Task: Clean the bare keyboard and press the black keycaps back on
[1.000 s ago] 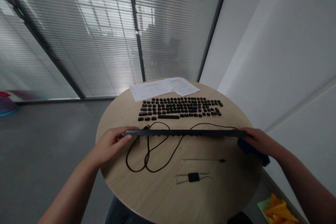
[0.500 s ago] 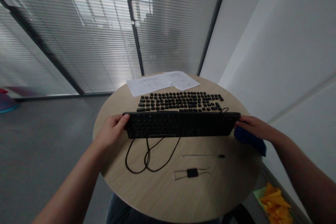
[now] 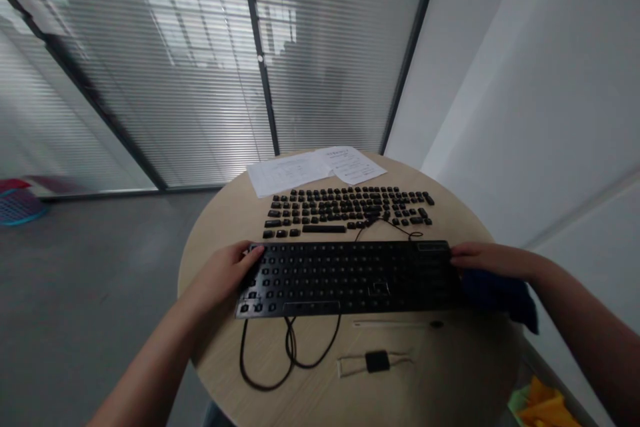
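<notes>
A black keyboard base (image 3: 345, 280) with its keycaps off spans the space between my hands, its key side facing me. My left hand (image 3: 227, 273) grips its left end, thumb on top. At the right end, my right hand (image 3: 487, 260) pinches the upper corner. Behind the base, loose black keycaps (image 3: 345, 203) lie in rows in keyboard layout, with the long spacebar (image 3: 324, 229) in the front row. A black cable (image 3: 260, 385) loops out below the base. Just in front lie a wire keycap puller (image 3: 377, 361) and a thin brush-like stick (image 3: 395, 324).
White printed papers (image 3: 315, 167) lie at the far side of the round wooden table (image 3: 280, 407). A dark blue cloth (image 3: 505, 293) sits under my right forearm. A yellow item (image 3: 545, 407) is on the floor at right, a basket (image 3: 20, 203) at far left.
The keyboard base has tipped from nearly edge-on to show its key side more fully and has come lower and nearer. Both hands still hold its ends. The spacebar is now visible.
</notes>
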Demonstrator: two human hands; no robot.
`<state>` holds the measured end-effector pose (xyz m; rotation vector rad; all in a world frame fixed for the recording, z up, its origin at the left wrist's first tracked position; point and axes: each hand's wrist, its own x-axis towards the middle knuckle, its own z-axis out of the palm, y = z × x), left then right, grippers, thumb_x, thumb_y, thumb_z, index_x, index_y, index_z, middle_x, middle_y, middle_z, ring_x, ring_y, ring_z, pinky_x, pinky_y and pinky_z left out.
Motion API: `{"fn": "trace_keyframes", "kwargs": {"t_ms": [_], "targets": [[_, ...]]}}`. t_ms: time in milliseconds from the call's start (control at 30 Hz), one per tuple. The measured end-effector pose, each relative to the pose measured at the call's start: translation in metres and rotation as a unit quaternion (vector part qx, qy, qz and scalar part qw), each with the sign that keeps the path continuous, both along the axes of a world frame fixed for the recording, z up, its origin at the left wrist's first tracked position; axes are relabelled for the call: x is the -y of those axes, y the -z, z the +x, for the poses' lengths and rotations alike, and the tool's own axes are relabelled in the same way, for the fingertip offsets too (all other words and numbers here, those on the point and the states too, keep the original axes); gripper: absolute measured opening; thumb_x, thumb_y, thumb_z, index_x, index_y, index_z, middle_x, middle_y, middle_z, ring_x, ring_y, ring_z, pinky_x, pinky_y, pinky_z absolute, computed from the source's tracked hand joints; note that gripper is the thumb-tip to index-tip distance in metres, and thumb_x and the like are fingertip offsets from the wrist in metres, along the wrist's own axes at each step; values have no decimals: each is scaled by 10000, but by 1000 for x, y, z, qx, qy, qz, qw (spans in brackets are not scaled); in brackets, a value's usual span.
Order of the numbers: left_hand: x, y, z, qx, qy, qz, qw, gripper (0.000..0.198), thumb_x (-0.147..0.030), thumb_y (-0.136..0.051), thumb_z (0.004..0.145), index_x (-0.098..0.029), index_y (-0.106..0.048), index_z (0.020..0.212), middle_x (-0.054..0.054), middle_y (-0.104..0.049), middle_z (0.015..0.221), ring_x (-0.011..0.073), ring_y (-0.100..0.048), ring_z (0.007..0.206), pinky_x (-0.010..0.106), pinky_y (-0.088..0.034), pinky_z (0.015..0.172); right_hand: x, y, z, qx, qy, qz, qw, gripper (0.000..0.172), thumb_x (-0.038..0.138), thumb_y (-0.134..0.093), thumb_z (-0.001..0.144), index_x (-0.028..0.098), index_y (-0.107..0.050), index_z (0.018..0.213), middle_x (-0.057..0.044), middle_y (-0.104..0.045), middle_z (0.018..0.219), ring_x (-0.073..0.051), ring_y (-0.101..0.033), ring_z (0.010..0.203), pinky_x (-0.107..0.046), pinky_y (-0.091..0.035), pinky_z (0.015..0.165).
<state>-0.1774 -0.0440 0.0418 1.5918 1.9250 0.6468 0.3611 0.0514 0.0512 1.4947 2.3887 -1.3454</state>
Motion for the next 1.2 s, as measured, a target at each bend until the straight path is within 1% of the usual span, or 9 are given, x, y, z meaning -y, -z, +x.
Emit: {"fn": "trace_keyframes", "kwargs": {"t_ms": [100,267,367,500,667,767,900,1067,1200], "targets": [[1,-2,-1,-27,8,0,1000,570,-653,-506,840,-207,-725,1119,86,-797,979,294,-732,899,365,-539,811,-9,8,-2,19,-19,-35,999,527,625,-592,838,202,-814,1061,-84,-790,1094,-391,-687,1125,-516,-488,1086],[-4,5,-5,-27,31,6,999,568,-652,-478,842,-193,-728,1064,117,-793,1031,321,-727,959,415,-545,886,-11,9,-8,-12,-19,-90,996,466,506,-594,850,184,-807,1112,-82,-790,1096,-370,-694,1124,-491,-508,1061],[-8,9,-8,-31,42,20,998,576,-659,-474,841,-192,-732,1059,131,-786,1058,336,-715,992,441,-537,922,-9,6,-8,-13,-19,-96,995,426,465,-605,843,189,-814,1089,-77,-792,1093,-360,-699,1101,-488,-516,1046],[-5,9,-8,-8,42,33,999,574,-679,-484,849,-196,-715,1057,119,-786,991,311,-718,923,387,-553,832,-7,1,-5,-20,-26,-88,996,435,487,-594,866,192,-809,1102,-75,-790,1076,-353,-685,1122,-491,-508,1050],[3,12,-5,30,22,67,997,494,-662,-472,885,-218,-641,1023,29,-742,833,229,-687,768,295,-523,705,3,-7,-1,-40,-31,-61,997,479,548,-589,906,188,-794,1147,-83,-778,1113,-347,-681,1122,-490,-491,1059],[7,15,-3,24,8,133,991,419,-605,-454,901,-220,-611,952,3,-684,768,207,-649,735,285,-502,706,10,-10,4,-54,-39,-40,997,484,561,-589,924,192,-789,1166,-82,-771,1143,-339,-675,1128,-486,-472,1082],[11,16,-2,12,-2,207,978,339,-523,-452,893,-215,-595,900,13,-654,779,208,-623,759,290,-484,708,21,-12,10,-60,-30,-13,998,502,576,-594,930,200,-776,1208,-81,-772,1147,-343,-677,1110,-493,-488,1058],[13,21,-5,7,-3,255,967,315,-496,-462,895,-213,-599,895,2,-641,790,190,-610,756,274,-476,704,28,-13,11,-61,-4,-3,998,545,621,-591,919,211,-767,1230,-91,-768,1171,-350,-669,1136,-498,-480,1077],[14,23,-7,8,2,281,960,292,-483,-475,886,-219,-598,884,-6,-636,762,186,-606,715,273,-476,676,26,-15,10,-58,-15,-1,998,534,602,-584,922,204,-764,1230,-91,-762,1186,-341,-662,1152,-493,-469,1084]]}}
